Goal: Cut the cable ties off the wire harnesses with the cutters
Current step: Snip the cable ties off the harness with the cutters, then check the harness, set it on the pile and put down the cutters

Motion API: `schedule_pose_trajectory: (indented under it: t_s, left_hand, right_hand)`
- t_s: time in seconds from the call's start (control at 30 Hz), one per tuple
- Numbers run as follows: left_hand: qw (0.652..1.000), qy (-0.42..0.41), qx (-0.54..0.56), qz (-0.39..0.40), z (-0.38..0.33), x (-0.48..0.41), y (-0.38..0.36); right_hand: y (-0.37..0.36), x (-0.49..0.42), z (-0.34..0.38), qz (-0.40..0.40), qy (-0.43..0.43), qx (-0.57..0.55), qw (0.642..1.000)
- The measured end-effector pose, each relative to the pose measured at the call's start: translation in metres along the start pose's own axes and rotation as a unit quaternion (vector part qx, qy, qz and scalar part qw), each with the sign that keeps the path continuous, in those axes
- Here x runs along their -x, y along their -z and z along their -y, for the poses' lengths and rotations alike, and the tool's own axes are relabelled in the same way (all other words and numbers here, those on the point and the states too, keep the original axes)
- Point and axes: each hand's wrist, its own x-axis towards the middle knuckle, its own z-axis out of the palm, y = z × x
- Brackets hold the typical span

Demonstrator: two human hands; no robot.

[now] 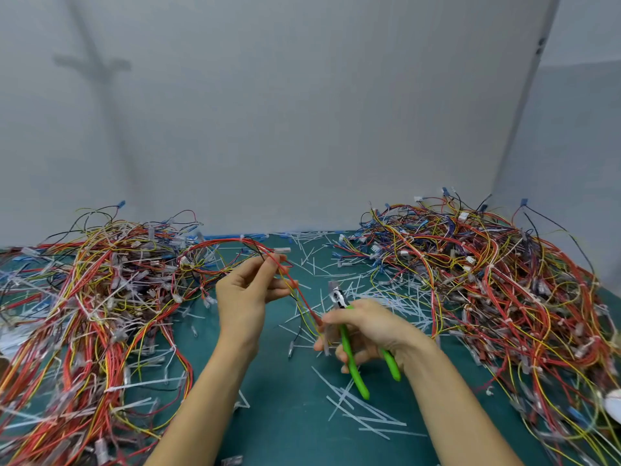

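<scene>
My left hand (247, 290) pinches a wire harness (235, 245) of red, yellow and black wires above the middle of the green mat. The harness arcs left toward the left pile and hangs down to my right hand (366, 326). That hand grips the green-handled cutters (353, 358), whose metal jaws (336, 297) point up and away, and its fingertips also hold the lower end of the harness. Whether a cable tie sits on the held harness I cannot tell.
A big pile of wire harnesses (87, 314) covers the left of the green mat (285, 415). Another pile of harnesses (504, 280) fills the right. Several cut white cable ties (363, 412) lie scattered over the middle. A grey wall (302, 112) stands behind.
</scene>
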Motion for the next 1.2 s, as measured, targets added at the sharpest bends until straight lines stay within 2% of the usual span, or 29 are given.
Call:
schedule_pose_trajectory:
  t_s: [0.17,0.3,0.37,0.43,0.53,0.6,0.7,0.77,0.87,0.93,1.03,1.1,1.2]
  left_hand:
    - [0.999,-0.011,-0.020,-0.029,0.004,0.001,0.002]
    - [0.997,-0.033,-0.059,-0.022,0.001,-0.002,0.004]
    - [0.997,-0.035,-0.068,-0.024,0.000,-0.003,0.005]
    - [0.996,-0.038,-0.074,-0.036,-0.001,-0.003,0.007]
    - [0.995,-0.038,-0.085,-0.029,-0.001,-0.004,0.009]
    - [0.993,-0.022,-0.115,0.004,0.001,-0.003,0.010]
    - [0.969,-0.022,-0.241,0.044,0.005,0.000,0.010]
    - [0.948,-0.039,-0.313,0.039,0.008,0.001,0.012]
    - [0.941,-0.037,-0.336,-0.019,0.011,0.002,0.014]
    - [0.951,-0.008,-0.301,-0.075,0.011,0.000,0.013]
    - [0.980,0.104,-0.084,-0.151,0.009,-0.009,0.011]
    - [0.964,0.172,0.052,-0.196,0.010,-0.014,0.011]
    - [0.938,0.197,0.125,-0.255,0.011,-0.017,0.015]
  right_hand:
    - [-0.005,-0.001,0.000,-0.021,-0.025,0.067,0.997]
    - [-0.004,-0.005,-0.003,-0.123,-0.012,0.013,0.992]
    - [0.001,-0.006,-0.004,-0.180,0.003,0.022,0.983]
    - [0.006,-0.006,-0.008,-0.234,0.000,0.138,0.963]
    - [0.009,-0.005,-0.011,-0.300,-0.020,0.310,0.902]
    - [0.006,-0.006,-0.010,-0.324,-0.007,0.336,0.885]
    - [-0.003,-0.008,-0.007,-0.360,0.048,0.372,0.854]
    - [-0.010,-0.009,-0.006,-0.355,0.064,0.395,0.845]
    - [-0.023,-0.010,-0.008,-0.326,0.052,0.439,0.835]
    - [-0.030,-0.012,-0.011,-0.314,0.042,0.448,0.836]
    - [-0.033,-0.014,-0.014,-0.310,0.022,0.448,0.838]
    - [-0.028,-0.015,-0.016,-0.314,-0.007,0.471,0.824]
    - [-0.018,-0.016,-0.020,-0.325,-0.044,0.501,0.801]
